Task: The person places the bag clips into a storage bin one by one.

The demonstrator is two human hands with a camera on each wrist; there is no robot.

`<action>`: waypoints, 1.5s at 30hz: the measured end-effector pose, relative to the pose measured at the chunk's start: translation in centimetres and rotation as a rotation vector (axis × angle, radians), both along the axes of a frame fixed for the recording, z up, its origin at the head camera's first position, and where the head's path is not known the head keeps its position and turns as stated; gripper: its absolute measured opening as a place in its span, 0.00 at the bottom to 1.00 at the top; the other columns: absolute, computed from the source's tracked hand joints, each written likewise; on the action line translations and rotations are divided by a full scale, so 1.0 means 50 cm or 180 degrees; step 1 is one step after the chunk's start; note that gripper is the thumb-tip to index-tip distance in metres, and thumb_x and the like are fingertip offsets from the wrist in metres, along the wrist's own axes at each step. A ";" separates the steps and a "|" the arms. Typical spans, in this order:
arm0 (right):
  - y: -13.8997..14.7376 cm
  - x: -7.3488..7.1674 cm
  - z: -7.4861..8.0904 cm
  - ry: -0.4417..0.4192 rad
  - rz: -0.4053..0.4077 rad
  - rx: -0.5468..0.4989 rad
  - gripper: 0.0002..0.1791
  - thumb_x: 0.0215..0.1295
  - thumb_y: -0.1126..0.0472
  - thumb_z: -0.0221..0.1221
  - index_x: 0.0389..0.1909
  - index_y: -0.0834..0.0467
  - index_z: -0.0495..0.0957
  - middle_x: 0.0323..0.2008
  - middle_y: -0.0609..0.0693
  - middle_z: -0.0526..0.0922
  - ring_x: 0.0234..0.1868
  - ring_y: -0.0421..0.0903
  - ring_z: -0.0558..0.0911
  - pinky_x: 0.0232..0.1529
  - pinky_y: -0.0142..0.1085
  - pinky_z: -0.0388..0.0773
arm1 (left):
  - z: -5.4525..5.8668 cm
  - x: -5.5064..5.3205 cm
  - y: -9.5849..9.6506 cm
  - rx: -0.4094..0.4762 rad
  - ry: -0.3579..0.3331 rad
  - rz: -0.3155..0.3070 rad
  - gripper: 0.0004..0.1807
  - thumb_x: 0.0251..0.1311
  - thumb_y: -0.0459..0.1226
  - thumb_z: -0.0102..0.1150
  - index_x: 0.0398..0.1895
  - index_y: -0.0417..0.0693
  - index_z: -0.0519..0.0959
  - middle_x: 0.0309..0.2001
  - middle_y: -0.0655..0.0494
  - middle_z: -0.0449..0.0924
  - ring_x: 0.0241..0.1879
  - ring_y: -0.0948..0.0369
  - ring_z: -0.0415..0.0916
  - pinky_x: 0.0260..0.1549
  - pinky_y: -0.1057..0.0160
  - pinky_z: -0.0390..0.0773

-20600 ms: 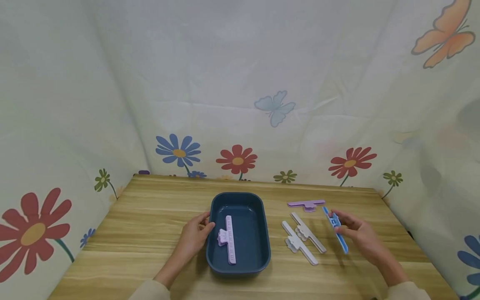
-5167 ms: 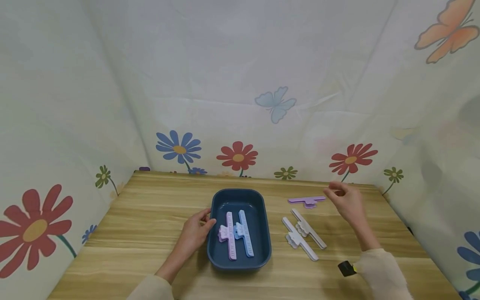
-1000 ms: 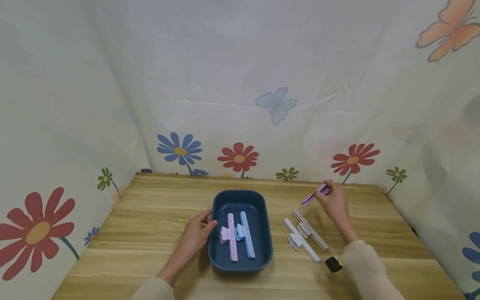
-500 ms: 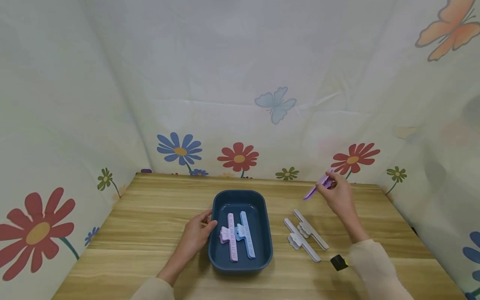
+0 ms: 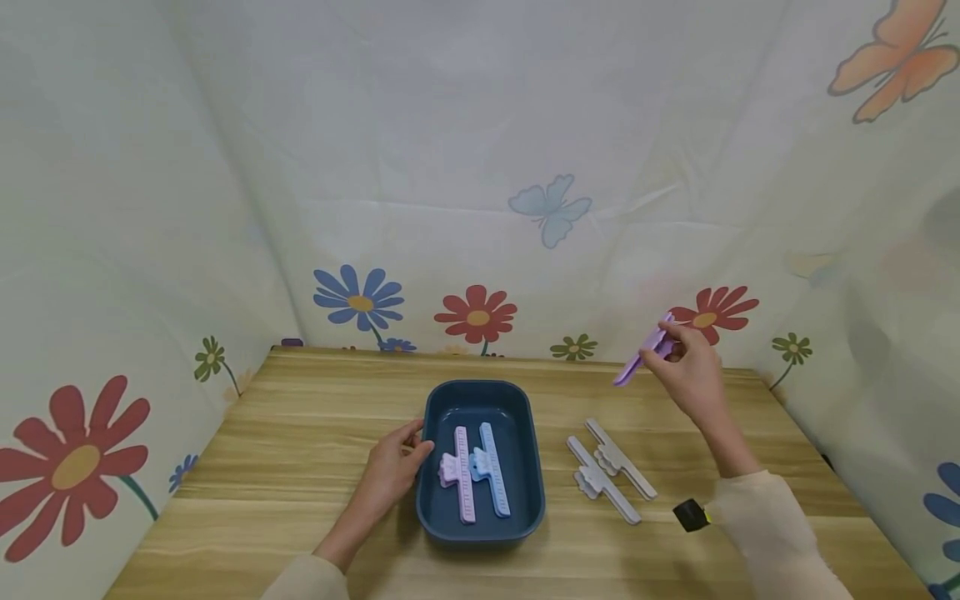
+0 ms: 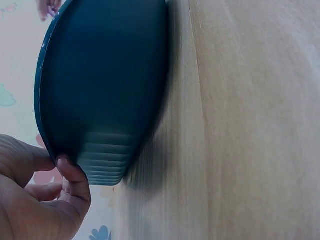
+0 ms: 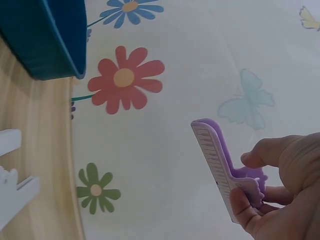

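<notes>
My left hand (image 5: 386, 471) pinches the left rim of a dark blue rectangular tub (image 5: 480, 533), with thumb and fingers on either side of the rim in the left wrist view. Inside the tub lie a pink bag clip (image 5: 465, 483) and a light blue bag clip (image 5: 491, 475), side by side. Held up above the table's back right is a purple bag clip (image 7: 212, 150), gripped by its scalloped handle between the thumb and fingers of my right hand (image 5: 690, 375). The purple clip is tilted, its lower end pointing toward the tub.
Two pale grey-white bag clips (image 5: 603, 481) lie slantwise on the wood-grain table (image 5: 337, 400), right of the tub. A small black block (image 5: 691, 515) with a yellow edge is by the right sleeve. Flower-printed cloth (image 5: 420, 233) hangs behind and at both sides.
Over the last second my right hand has lifted the purple clip higher and a little rightward. Earlier, the blue clip went into the tub. My left hand has stayed at the rim.
</notes>
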State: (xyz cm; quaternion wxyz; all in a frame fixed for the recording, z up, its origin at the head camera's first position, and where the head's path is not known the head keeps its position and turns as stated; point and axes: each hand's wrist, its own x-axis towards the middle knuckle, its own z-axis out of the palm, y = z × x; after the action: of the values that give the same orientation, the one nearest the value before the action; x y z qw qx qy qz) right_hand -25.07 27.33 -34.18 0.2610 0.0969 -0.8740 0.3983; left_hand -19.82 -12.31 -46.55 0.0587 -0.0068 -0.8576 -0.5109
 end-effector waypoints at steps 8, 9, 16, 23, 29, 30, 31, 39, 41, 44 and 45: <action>-0.002 0.015 0.041 0.0014 0.0031 0.0076 0.28 0.64 0.69 0.67 0.63 0.76 0.74 0.40 0.67 0.82 0.33 0.30 0.75 0.32 0.18 0.71 | -0.002 -0.001 -0.001 0.0026 0.0044 0.0013 0.23 0.68 0.30 0.62 0.63 0.27 0.76 0.36 0.48 0.77 0.30 0.58 0.76 0.26 0.66 0.73; -0.002 0.016 0.045 0.0008 0.0041 0.0080 0.28 0.64 0.69 0.67 0.63 0.76 0.74 0.40 0.67 0.82 0.33 0.30 0.75 0.33 0.18 0.71 | -0.002 -0.001 -0.001 0.0028 0.0040 0.0012 0.23 0.68 0.30 0.62 0.63 0.27 0.76 0.36 0.48 0.77 0.30 0.58 0.76 0.27 0.66 0.73; -0.004 0.018 0.057 -0.0009 0.0117 0.0199 0.30 0.65 0.67 0.68 0.64 0.76 0.72 0.43 0.67 0.81 0.35 0.37 0.75 0.31 0.19 0.70 | -0.002 -0.001 -0.001 0.0021 -0.0015 0.0003 0.23 0.69 0.31 0.62 0.64 0.27 0.75 0.37 0.48 0.78 0.31 0.58 0.76 0.28 0.65 0.74; -0.016 0.022 0.063 0.0009 0.0310 0.0222 0.30 0.65 0.69 0.68 0.65 0.77 0.71 0.46 0.69 0.79 0.37 0.41 0.78 0.33 0.18 0.73 | 0.000 -0.001 -0.002 0.0039 0.0032 -0.0003 0.23 0.69 0.30 0.62 0.64 0.27 0.75 0.36 0.49 0.77 0.31 0.58 0.76 0.28 0.66 0.74; -0.030 0.029 0.064 -0.0118 0.0403 0.0265 0.30 0.67 0.69 0.66 0.66 0.77 0.70 0.46 0.68 0.77 0.39 0.52 0.80 0.32 0.21 0.74 | -0.002 -0.002 -0.001 0.0029 0.0037 -0.0014 0.22 0.69 0.30 0.62 0.64 0.27 0.75 0.36 0.49 0.77 0.32 0.58 0.77 0.29 0.65 0.75; -0.032 0.030 0.064 -0.0153 0.0406 0.0282 0.30 0.67 0.69 0.65 0.67 0.76 0.70 0.46 0.67 0.77 0.39 0.54 0.80 0.32 0.22 0.74 | -0.002 -0.002 -0.001 0.0027 0.0040 -0.0017 0.22 0.69 0.30 0.62 0.64 0.27 0.75 0.36 0.49 0.77 0.32 0.58 0.77 0.29 0.65 0.75; -0.034 0.031 0.063 -0.0180 0.0399 0.0301 0.30 0.67 0.69 0.65 0.67 0.76 0.70 0.46 0.67 0.77 0.40 0.56 0.80 0.32 0.22 0.74 | -0.002 -0.002 -0.001 0.0021 0.0044 -0.0020 0.22 0.69 0.30 0.62 0.63 0.27 0.75 0.36 0.49 0.77 0.32 0.58 0.77 0.29 0.65 0.75; -0.051 0.040 0.062 -0.0348 0.0497 0.0326 0.30 0.69 0.67 0.65 0.68 0.74 0.69 0.50 0.67 0.75 0.44 0.60 0.82 0.35 0.22 0.75 | -0.002 -0.002 -0.002 0.0039 0.0063 -0.0024 0.22 0.69 0.30 0.62 0.63 0.27 0.75 0.35 0.49 0.77 0.31 0.58 0.77 0.28 0.66 0.74; -0.056 0.041 0.061 -0.0370 0.0530 0.0349 0.30 0.69 0.67 0.65 0.68 0.74 0.69 0.50 0.67 0.75 0.44 0.60 0.82 0.36 0.23 0.76 | -0.002 -0.001 -0.003 0.0037 0.0085 -0.0036 0.22 0.69 0.30 0.62 0.63 0.26 0.75 0.35 0.49 0.77 0.31 0.58 0.77 0.28 0.66 0.74; -0.063 0.042 0.059 -0.0364 0.0581 0.0383 0.30 0.68 0.68 0.65 0.67 0.74 0.70 0.50 0.67 0.75 0.44 0.59 0.82 0.37 0.23 0.76 | -0.003 -0.002 -0.003 0.0029 0.0096 -0.0044 0.22 0.69 0.30 0.62 0.63 0.26 0.75 0.35 0.49 0.77 0.31 0.58 0.77 0.28 0.66 0.74; -0.065 0.041 0.057 -0.0361 0.0606 0.0393 0.30 0.68 0.68 0.65 0.67 0.75 0.70 0.50 0.67 0.75 0.43 0.59 0.82 0.37 0.23 0.76 | -0.003 -0.002 -0.004 0.0019 0.0098 -0.0046 0.22 0.69 0.30 0.62 0.63 0.26 0.76 0.35 0.49 0.77 0.31 0.57 0.77 0.28 0.66 0.74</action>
State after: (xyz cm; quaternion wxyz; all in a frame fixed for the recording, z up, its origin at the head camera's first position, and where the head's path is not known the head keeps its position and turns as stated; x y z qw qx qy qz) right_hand -23.02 24.08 -31.33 0.1657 0.1726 -0.8971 0.3716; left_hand -19.93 -12.49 -46.71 0.0681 -0.0206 -0.8550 -0.5137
